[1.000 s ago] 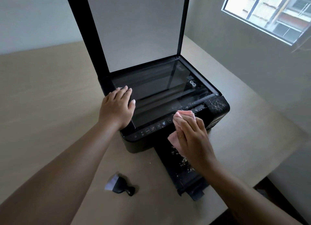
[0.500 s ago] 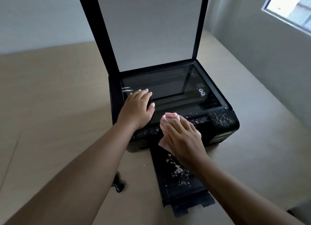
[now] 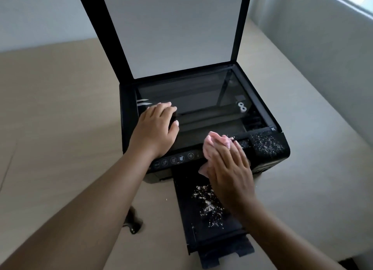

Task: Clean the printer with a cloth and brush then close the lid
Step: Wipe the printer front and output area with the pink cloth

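- Printer (image 3: pixel 126 118): black, standing on the tan desk (image 3: pixel 60 108), with its lid (image 3: pixel 177 31) raised upright at the back so the white underside faces the person.
- Scanner glass (image 3: pixel 201 100): uncovered, dark and reflective, on top of the printer.
- Left hand (image 3: pixel 155 128): lies flat on the front left corner of the printer's glass, fingers stretched out and relaxed, holding nothing.
- Right hand (image 3: pixel 230 168): fingers straight and together, pressing a pink cloth (image 3: pixel 214 142) against the printer's front edge, just right of the row of buttons (image 3: pixel 177 159). The cloth bunches out past the fingertips and below the palm.
- White specks (image 3: pixel 266 144): scattered over the printer's front right corner, right of the cloth.
- Paper tray (image 3: pixel 201 229): pulled out from the printer's front, with more white specks (image 3: pixel 207 205) on it, partly under the right wrist.
- Brush (image 3: pixel 134 223): small and dark, on the desk in front of the printer and left of its tray, mostly hidden by the left forearm.
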{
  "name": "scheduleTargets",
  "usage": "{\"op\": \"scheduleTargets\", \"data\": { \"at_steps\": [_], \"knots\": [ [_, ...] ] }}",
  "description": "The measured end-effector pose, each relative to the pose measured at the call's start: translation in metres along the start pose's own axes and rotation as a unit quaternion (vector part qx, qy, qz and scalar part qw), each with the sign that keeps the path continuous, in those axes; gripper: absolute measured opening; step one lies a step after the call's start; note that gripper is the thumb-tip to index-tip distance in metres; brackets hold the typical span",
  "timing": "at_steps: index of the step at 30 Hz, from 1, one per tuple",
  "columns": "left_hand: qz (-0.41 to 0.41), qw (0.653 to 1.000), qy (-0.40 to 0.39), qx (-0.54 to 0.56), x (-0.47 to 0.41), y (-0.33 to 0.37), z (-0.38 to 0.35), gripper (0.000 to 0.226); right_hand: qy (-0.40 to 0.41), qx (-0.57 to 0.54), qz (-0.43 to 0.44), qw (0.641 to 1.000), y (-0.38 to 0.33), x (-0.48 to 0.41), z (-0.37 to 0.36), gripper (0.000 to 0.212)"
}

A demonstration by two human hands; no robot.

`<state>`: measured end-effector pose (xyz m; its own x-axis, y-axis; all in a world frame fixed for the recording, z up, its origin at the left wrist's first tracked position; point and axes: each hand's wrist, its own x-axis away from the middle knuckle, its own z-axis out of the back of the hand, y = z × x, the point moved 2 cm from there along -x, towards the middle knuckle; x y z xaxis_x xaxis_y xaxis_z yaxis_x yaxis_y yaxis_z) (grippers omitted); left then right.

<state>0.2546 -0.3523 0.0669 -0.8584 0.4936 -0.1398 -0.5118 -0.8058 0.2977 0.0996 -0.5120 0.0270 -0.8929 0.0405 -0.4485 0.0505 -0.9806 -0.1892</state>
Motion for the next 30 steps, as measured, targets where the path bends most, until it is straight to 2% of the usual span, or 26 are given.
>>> {"op": "scheduleTargets", "data": {
  "at_steps": [2,4,7,9,11,14,16,18,21,24,26,30],
  "knots": [
    [-0.003,1.000,-0.001,-0.004,0.001,-0.001,-0.001,0.045,0.020,-0.010,-0.083,0.996,0.001,0.001,0.002,0.049],
    [-0.003,1.000,0.003,-0.006,-0.001,-0.003,0.000,0.045,0.040,-0.025,-0.101,0.994,-0.019,-0.006,-0.002,0.048],
    [-0.003,1.000,0.002,-0.002,-0.001,-0.003,0.000,0.044,0.019,-0.022,0.004,1.000,-0.024,-0.007,-0.003,0.044],
    [-0.005,1.000,0.003,-0.002,-0.001,-0.002,-0.001,0.045,0.009,-0.004,0.027,1.000,-0.002,-0.003,0.004,0.050],
    [-0.008,1.000,0.001,-0.003,-0.001,-0.001,-0.001,0.045,0.021,-0.003,-0.036,0.999,0.012,0.001,0.004,0.056],
    [-0.009,1.000,0.005,-0.003,0.000,-0.001,0.000,0.044,0.063,-0.015,-0.117,0.991,-0.016,0.001,-0.008,0.044],
    [-0.008,1.000,0.006,-0.002,0.000,-0.001,0.000,0.044,0.071,-0.031,-0.085,0.993,-0.030,0.005,-0.013,0.037],
    [-0.010,1.000,0.006,0.000,0.001,-0.001,0.001,0.044,0.071,-0.032,-0.047,0.996,-0.016,0.009,-0.007,0.043],
    [-0.012,1.000,0.005,0.002,0.001,-0.001,0.001,0.043,0.094,-0.048,-0.090,0.990,-0.002,0.007,0.000,0.053],
    [-0.011,1.000,0.008,0.004,0.001,-0.001,0.002,0.044,0.130,-0.082,-0.107,0.982,-0.024,0.001,-0.006,0.034],
    [-0.013,1.000,0.010,0.006,0.001,-0.001,0.001,0.045,0.115,-0.105,-0.068,0.985,-0.025,0.001,-0.005,0.031],
    [-0.015,1.000,-0.012,0.020,0.001,-0.001,0.003,0.056,0.075,-0.095,-0.032,0.992,-0.001,0.007,0.004,0.045]
  ]
}}
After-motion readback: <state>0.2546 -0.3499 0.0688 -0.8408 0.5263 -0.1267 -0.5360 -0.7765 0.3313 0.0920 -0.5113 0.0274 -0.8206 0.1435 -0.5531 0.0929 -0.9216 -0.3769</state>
